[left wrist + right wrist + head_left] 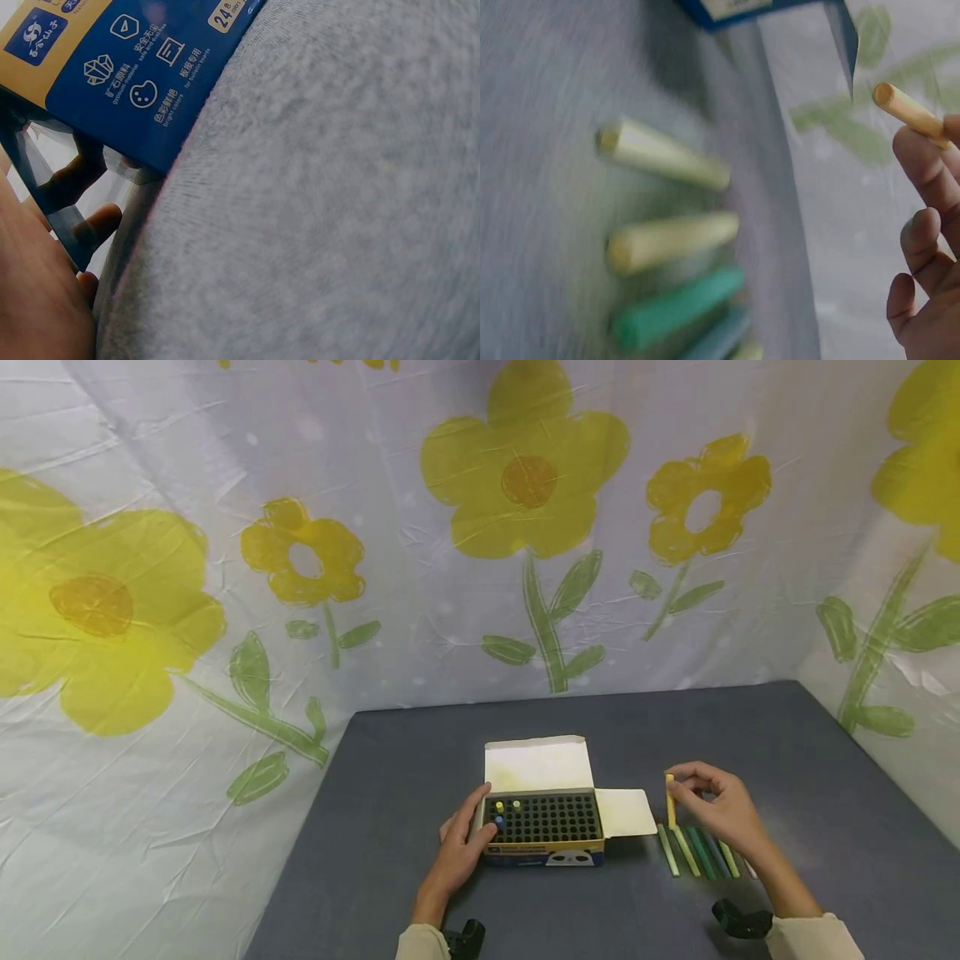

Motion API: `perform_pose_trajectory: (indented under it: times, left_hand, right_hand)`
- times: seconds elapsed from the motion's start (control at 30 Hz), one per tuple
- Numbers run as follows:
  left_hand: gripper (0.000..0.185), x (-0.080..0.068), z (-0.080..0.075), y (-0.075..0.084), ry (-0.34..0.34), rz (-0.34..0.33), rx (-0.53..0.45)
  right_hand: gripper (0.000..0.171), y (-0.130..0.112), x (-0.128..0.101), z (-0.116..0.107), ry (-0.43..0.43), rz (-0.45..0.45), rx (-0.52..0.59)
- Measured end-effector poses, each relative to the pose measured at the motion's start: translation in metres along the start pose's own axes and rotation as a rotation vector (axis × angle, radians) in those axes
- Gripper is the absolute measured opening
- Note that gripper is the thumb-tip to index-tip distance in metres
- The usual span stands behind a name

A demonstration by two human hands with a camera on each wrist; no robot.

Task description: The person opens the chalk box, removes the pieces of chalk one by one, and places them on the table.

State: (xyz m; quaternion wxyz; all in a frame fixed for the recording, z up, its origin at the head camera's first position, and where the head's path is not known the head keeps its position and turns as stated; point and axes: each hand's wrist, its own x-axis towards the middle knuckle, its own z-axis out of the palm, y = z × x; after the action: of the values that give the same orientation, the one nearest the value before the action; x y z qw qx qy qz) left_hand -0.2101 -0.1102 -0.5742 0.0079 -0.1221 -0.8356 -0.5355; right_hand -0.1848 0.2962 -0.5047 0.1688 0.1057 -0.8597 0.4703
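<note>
An opened chalk box (543, 857), blue and yellow with a panda on its front, stands on the table. Two yellow chalk ends and one blue chalk end (500, 820) show in the left part of its dark grid of holes. My left hand (456, 850) holds the box by its left end, thumb at the front corner; some fingers are seen through a side flap in the left wrist view. To the right, my right hand (723, 806) pinches a yellow-orange chalk stick (671, 802) upright between thumb and fingertips, above the row of loose sticks.
Several chalk sticks, among them a pale green (667, 850), a yellow (675, 240) and a green stick (679, 307), lie side by side on the dark grey table (360, 827). The box's white lid (538, 764) stands raised behind; a side flap (626, 812) sticks out right.
</note>
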Motion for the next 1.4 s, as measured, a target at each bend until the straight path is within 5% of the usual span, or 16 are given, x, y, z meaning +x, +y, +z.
perform_pose_trajectory:
  times: [0.6,0.87,1.4]
  left_hand:
    - [0.055,0.001,-0.001,0.000,0.002,0.022,-0.015]
    - [0.056,0.001,0.000,-0.001,0.004,0.019,-0.007]
    - [0.057,0.001,0.001,-0.002,-0.002,-0.013,0.013]
  right_hand:
    - [0.038,0.046,-0.021,-0.065,-0.244,0.293,-0.214]
    - [0.032,0.062,-0.023,-0.082,-0.343,0.301,-0.362]
    - [0.019,0.063,-0.022,-0.069,-0.320,0.269,-0.558]
